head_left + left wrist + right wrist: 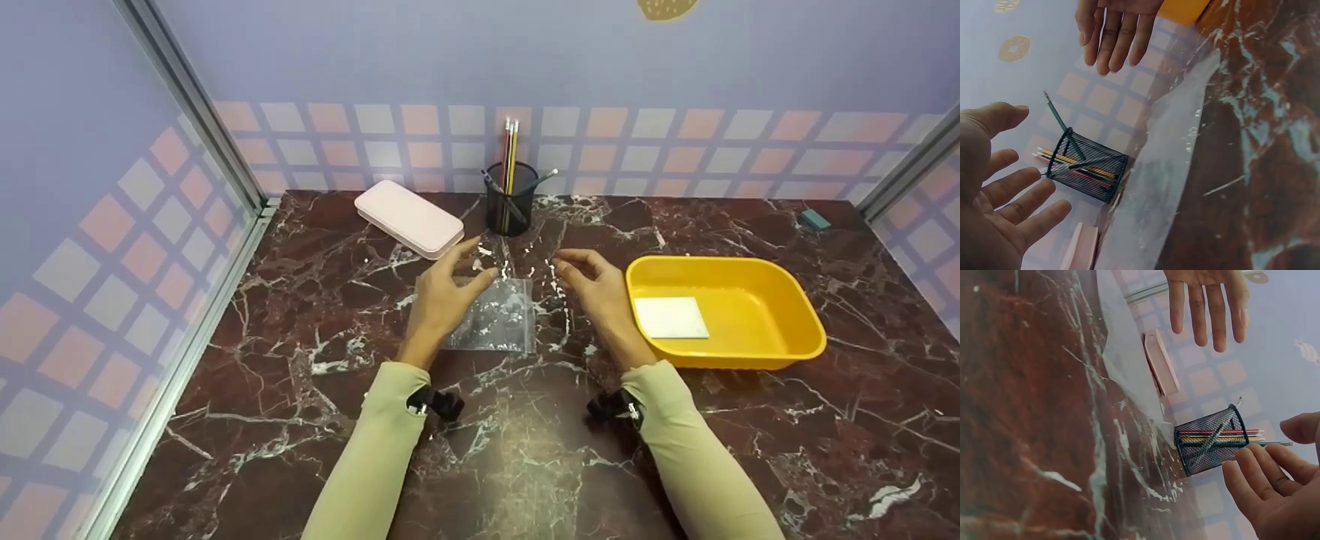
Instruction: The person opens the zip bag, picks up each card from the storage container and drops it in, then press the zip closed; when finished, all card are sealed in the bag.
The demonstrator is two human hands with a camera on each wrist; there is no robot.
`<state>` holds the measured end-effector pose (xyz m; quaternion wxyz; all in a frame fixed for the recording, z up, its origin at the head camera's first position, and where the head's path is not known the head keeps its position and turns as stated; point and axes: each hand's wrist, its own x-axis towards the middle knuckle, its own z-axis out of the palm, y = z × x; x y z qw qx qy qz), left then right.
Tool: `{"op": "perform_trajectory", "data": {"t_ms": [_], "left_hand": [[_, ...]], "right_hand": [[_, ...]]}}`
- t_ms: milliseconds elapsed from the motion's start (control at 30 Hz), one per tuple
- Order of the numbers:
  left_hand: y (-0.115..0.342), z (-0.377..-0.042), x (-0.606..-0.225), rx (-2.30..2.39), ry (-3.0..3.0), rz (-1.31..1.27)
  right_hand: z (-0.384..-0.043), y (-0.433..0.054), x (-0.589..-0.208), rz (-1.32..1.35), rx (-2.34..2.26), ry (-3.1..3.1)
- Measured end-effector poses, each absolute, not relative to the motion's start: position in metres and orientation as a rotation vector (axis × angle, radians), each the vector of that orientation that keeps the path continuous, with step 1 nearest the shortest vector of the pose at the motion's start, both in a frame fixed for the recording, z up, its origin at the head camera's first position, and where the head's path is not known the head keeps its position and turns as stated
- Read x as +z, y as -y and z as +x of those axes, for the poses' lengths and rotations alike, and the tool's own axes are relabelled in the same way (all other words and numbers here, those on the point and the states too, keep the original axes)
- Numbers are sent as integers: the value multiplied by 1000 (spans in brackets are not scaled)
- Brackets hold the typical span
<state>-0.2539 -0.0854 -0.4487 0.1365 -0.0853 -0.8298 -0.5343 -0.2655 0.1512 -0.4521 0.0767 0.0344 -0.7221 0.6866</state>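
My left hand [444, 294] hovers over the left part of a clear plastic bag [499, 330] that lies flat on the marble table. Its fingers are relaxed and apart, with nothing between them, as the left wrist view also shows. Across from it, my right hand [598, 289] is held between the bag and the yellow tub, fingers loosely bent and holding nothing. Beyond both hands stands a black mesh pencil cup [510, 214] with several pencils [511, 150] in it. A pale pink pencil case [410, 217] lies just past the left fingertips.
The yellow tub [757, 349], close by my right wrist, holds a white square pad [670, 318] at its left end. A small teal eraser [815, 219] lies at the far right corner. Patterned wall panels [555, 67] border the table [300, 450] at the back and sides.
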Motion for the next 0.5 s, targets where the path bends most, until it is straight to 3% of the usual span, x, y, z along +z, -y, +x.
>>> {"op": "perform_trajectory", "data": {"t_ms": [500], "left_hand": [[70,-256,-471,-1685,2337,-347]], "right_hand": [[-266,-145,-472,103,2054,2414]]}}
